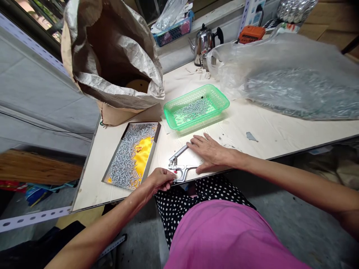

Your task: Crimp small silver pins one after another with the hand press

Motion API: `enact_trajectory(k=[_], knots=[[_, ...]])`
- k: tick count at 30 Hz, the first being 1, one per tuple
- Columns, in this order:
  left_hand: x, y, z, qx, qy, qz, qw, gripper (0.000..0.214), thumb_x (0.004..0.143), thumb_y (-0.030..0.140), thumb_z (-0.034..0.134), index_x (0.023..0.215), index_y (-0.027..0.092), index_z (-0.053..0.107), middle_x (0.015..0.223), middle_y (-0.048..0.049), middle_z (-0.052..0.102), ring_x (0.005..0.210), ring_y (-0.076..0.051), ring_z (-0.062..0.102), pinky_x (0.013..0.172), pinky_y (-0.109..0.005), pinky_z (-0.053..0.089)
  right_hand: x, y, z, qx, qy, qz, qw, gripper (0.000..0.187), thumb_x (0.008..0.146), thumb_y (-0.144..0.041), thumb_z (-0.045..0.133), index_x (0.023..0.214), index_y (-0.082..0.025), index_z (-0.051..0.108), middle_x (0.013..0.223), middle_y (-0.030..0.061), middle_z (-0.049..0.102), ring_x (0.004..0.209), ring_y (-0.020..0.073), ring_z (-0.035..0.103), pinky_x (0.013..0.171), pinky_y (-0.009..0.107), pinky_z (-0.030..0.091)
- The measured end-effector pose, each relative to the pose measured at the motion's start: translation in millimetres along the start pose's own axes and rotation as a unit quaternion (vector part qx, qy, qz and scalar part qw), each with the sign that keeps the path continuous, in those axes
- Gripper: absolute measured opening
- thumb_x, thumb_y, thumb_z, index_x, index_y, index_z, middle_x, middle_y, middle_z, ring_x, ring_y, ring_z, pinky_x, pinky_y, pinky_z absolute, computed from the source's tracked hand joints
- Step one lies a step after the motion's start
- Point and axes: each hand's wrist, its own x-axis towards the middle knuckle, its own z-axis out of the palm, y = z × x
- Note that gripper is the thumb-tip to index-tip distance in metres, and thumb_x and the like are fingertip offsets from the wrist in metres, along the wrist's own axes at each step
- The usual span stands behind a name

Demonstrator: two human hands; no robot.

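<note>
A silver plier-like hand tool [184,173] with two spread handles, a coil spring and a small red part lies at the table's front edge. My right hand [209,152] spans its handles, fingers stretched over the upper one and thumb by the end of the lower one. At the tool's jaw end, my left hand [162,178] is closed in a pinch; what sits between the fingertips is too small to make out. Left of the tool, a shallow tray [153,152] holds many small silver metal pins [122,158] over a yellow bottom. A green plastic basket [171,118] behind holds more pins.
A large open woven sack [112,89] stands at the back left. A clear plastic bag [280,74] of metal parts covers the right side. Behind are a steel kettle [202,45], a blue basket [174,34] and an orange box [251,34]. A grey scrap [251,136] lies on the table [269,140].
</note>
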Motion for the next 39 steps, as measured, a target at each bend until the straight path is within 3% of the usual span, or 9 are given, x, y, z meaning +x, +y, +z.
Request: enact_trajectory(k=[5,12,15,17,19,22,27,32,39], knots=[[-3.2,-1.8,4.6,-0.021,0.011,-0.007,1.000,0.028,0.074,0.033,0.074,0.062,0.014,0.057,0.037,0.0049,0.050,0.031,-0.005,0.041,0.037,-0.016,0.030,8.9,-1.0,-5.1,-0.013,-0.018,0.000,1.000,0.079,0.064,-0.057,0.078,0.123,-0.010,0.054,0.121,0.0185,0.055,0.109,0.0345,0.048,0.094,0.047,0.038],[-4.4,-1.3,18.7,-0.067,0.047,-0.001,0.997,0.028,0.075,0.033,0.072,0.063,0.014,0.055,0.041,0.0060,0.050,0.032,-0.005,0.042,0.037,-0.017,0.030,24.8,14.6,-1.7,-0.034,-0.051,-0.026,0.998,0.058,0.072,-0.055,0.073,0.109,-0.013,0.061,0.112,0.0159,0.056,0.104,0.0324,0.048,0.083,0.041,0.037],[-6.5,-3.7,21.2,-0.034,0.037,0.004,0.999,0.028,0.083,0.032,0.063,0.063,0.016,0.054,0.041,0.0053,0.049,0.033,-0.006,0.041,0.039,-0.019,0.031,27.8,18.5,-3.5,-0.036,-0.062,-0.042,0.997,0.054,0.073,-0.052,0.074,0.110,-0.013,0.061,0.110,0.0140,0.057,0.104,0.0311,0.048,0.081,0.039,0.036],[-9.0,-6.6,19.6,0.043,0.072,0.042,0.996,0.028,0.086,0.034,0.059,0.064,0.016,0.056,0.043,0.0043,0.049,0.036,-0.008,0.043,0.042,-0.021,0.032,27.7,18.1,-5.2,-0.040,-0.065,-0.047,0.996,0.050,0.075,-0.050,0.073,0.109,-0.014,0.062,0.109,0.0131,0.057,0.103,0.0300,0.049,0.080,0.038,0.036],[-11.7,-8.0,17.1,0.149,0.166,0.135,0.965,0.027,0.088,0.036,0.056,0.069,0.016,0.062,0.054,0.0009,0.057,0.047,-0.012,0.052,0.049,-0.024,0.037,27.0,16.1,-6.8,-0.047,-0.068,-0.043,0.996,0.049,0.077,-0.050,0.072,0.108,-0.014,0.061,0.109,0.0130,0.057,0.102,0.0295,0.049,0.079,0.037,0.036],[-11.6,-2.5,17.6,0.285,0.277,0.280,0.874,0.024,0.090,0.039,0.057,0.090,0.018,0.068,0.086,-0.0047,0.068,0.080,-0.018,0.062,0.069,-0.028,0.045,26.4,11.8,-8.7,-0.062,-0.077,-0.035,0.995,0.050,0.076,-0.050,0.073,0.109,-0.013,0.061,0.110,0.0137,0.057,0.101,0.0295,0.049,0.077,0.036,0.036],[7.1,25.2,33.2,0.443,0.269,0.360,0.775,0.060,0.081,0.050,0.069,0.128,0.017,0.053,0.124,-0.0114,0.059,0.113,-0.028,0.051,0.089,-0.037,0.046,25.2,7.4,-10.5,-0.082,-0.081,-0.030,0.993,0.050,0.076,-0.048,0.075,0.110,-0.014,0.063,0.109,0.0142,0.058,0.101,0.0292,0.050,0.078,0.036,0.036],[21.6,49.1,41.1,0.512,0.237,0.351,0.747,0.055,0.081,0.048,0.068,0.124,0.015,0.054,0.115,-0.0109,0.060,0.108,-0.028,0.052,0.089,-0.038,0.046,19.0,7.5,-10.9,-0.062,-0.072,-0.019,0.995,0.058,0.075,-0.050,0.076,0.118,-0.014,0.062,0.111,0.0144,0.058,0.102,0.0306,0.051,0.078,0.037,0.038],[19.7,52.4,41.0,0.523,0.209,0.365,0.742,0.027,0.088,0.037,0.062,0.105,0.017,0.063,0.106,-0.0089,0.062,0.103,-0.026,0.053,0.083,-0.036,0.048,15.6,-0.5,-15.5,-0.003,-0.068,-0.031,0.997,0.020,0.086,-0.029,0.068,0.094,-0.010,0.067,0.097,0.0127,0.064,0.094,0.0247,0.057,0.081,0.033,0.040]])
